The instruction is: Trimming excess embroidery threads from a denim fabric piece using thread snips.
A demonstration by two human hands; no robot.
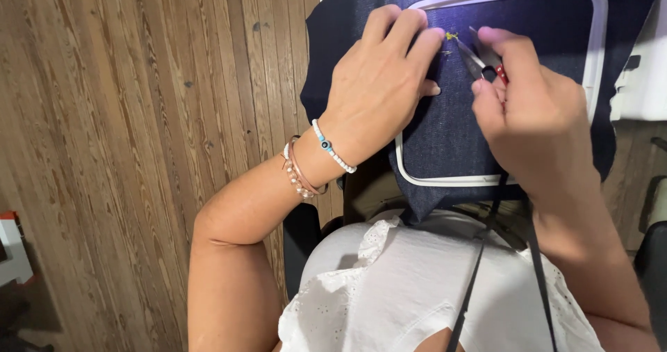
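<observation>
Left hand (382,81) pressed flat, fingers spread, on dark cloth (445,129) inside the hoop (597,53); right hand (528,109) gripped small scissors (479,61) beside yellow stitching (451,38).

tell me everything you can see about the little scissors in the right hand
The small scissors have slim silver metal blades and a red handle part, mostly hidden inside the right hand. Their tips point up and left toward a bit of yellow thread on the dark blue fabric, close to the left hand fingertips.
</observation>
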